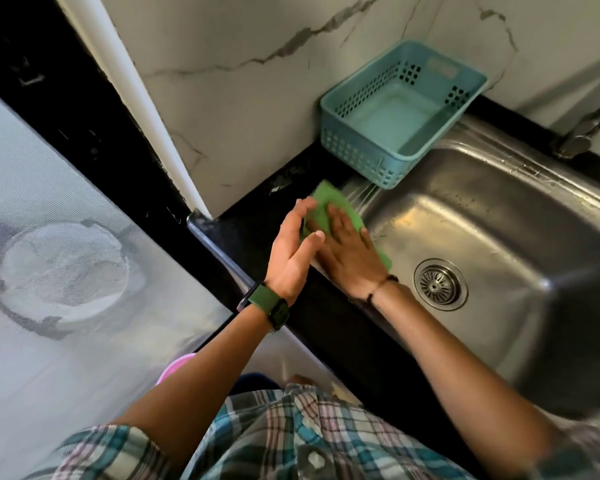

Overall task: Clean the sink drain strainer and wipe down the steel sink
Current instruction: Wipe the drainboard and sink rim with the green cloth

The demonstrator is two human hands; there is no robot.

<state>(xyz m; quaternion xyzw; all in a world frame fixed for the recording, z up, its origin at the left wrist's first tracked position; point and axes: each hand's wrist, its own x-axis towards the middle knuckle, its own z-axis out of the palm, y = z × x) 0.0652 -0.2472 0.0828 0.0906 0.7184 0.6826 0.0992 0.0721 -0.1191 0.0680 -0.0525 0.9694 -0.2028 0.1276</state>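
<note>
Support: a black polished stone counter (257,237) was seen running along a white marble-patterned wall.
Set into it: a brushed stainless steel sink (499,209) with a ribbed ledge was fitted flush in the counter.
Sink floor: a round perforated steel drain strainer (440,284) was seated in the drain, left of the basin's middle.
Back corner: a pale blue rectangular plastic basket (395,116) with latticed sides was placed against the wall, partly on the counter and partly over the ribbed ledge.
Left rim: a green flat cleaning cloth (329,206) was laid across the sink's edge and counter, pressed flat under the right hand (350,251).
</note>
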